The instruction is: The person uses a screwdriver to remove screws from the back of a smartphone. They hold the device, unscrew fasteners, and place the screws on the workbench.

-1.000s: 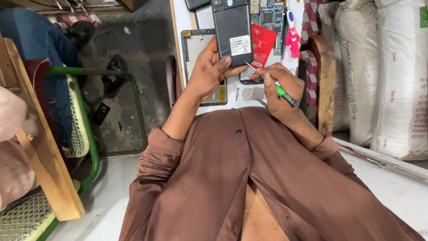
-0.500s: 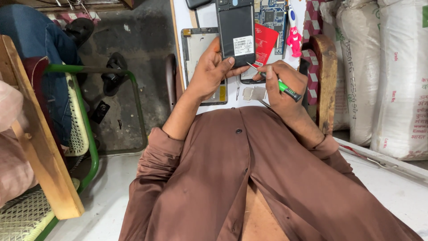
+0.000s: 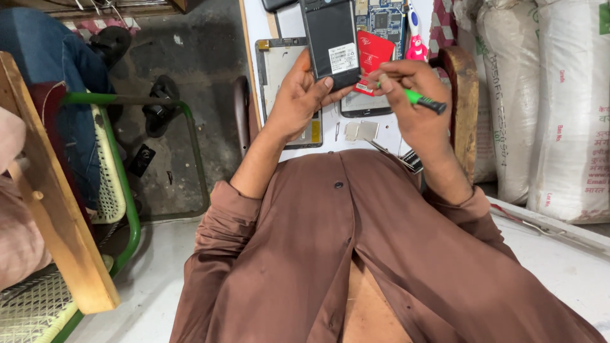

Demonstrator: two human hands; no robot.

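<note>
**A:** anything move? Barely. The left hand (image 3: 298,95) stays clamped on the opened phone (image 3: 330,41), but the right hand (image 3: 410,89), closed round the green screwdriver (image 3: 422,100), has drifted a touch away from it.

**B:** so it's backed off. Room? Bench edge just below the wrists, sacks (image 3: 540,108) crowd right.

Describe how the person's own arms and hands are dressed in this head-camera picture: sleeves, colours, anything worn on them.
Both arms wear the brown sleeves of a buttoned shirt, pushed up and bunched near the elbows, so the forearms are bare. The left hand and right hand are bare: no gloves, and no rings, watch or bands show.
</note>
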